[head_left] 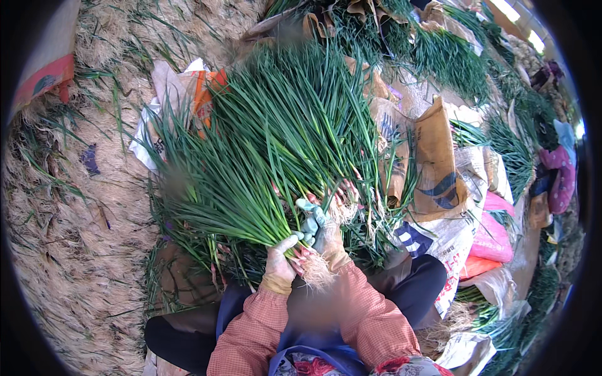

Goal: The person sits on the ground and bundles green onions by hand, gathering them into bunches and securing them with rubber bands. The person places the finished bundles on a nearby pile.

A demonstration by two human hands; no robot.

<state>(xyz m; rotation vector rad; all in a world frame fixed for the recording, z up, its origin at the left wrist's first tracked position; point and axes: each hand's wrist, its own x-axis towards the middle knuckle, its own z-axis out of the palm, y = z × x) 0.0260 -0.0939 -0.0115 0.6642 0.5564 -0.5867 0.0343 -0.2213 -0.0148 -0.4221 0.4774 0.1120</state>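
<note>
My left hand (281, 259), in a pale glove with a greenish thumb, is closed round a bunch of spring onions (248, 210) just above the bulbs. The long green leaves fan out to the upper left; the pinkish bulbs and whitish roots (316, 274) point toward me. Against the bunch, beside the left thumb, is my right hand (318, 229), its blue-green gloved fingers curled; what they grip is hidden. Just beyond the hands lies a large pile of spring onions (295, 106), leaves pointing away. More roots (343, 203) show right beside my right hand.
A thick layer of dry root trimmings (69, 250) spreads over the ground at left. To the right lie a brown paper sack (433, 160), a white printed sack (442, 247) and pink plastic (489, 235). More spring onions (448, 59) lie farther back. My bent knees flank the work.
</note>
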